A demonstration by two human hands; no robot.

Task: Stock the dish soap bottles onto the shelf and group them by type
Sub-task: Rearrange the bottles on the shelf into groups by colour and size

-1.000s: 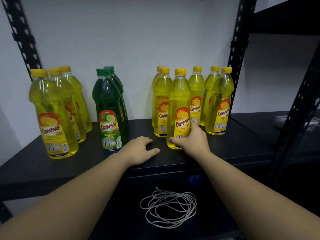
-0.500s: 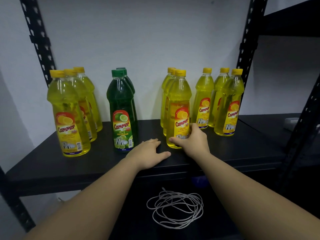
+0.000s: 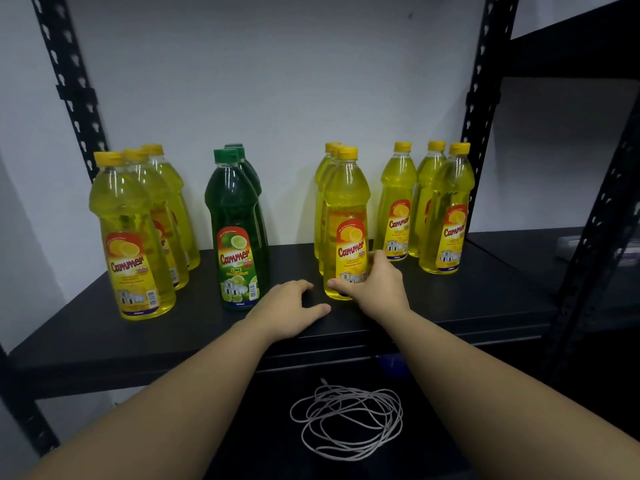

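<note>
Dish soap bottles stand on a black shelf [image 3: 104, 341]. My right hand [image 3: 375, 289] grips the base of a yellow lemon bottle [image 3: 346, 216] at the front of a middle row of three. My left hand [image 3: 287, 308] rests flat on the shelf just left of it, holding nothing. Three more lemon bottles [image 3: 446, 209] stand to the right. Green lime bottles [image 3: 235, 230] form a row left of centre. Another row of three yellow bottles [image 3: 128, 237] stands at the far left.
Black perforated uprights [image 3: 74, 95] frame the shelf on both sides against a white wall. A coil of grey cord [image 3: 346, 420] lies on the lower shelf. A second rack [image 3: 588, 258] adjoins on the right with a pale object on it.
The lemon bottle in my right hand has slid left, in line with the two bottles behind it, leaving a gap to the right group. My view has shifted left.
</note>
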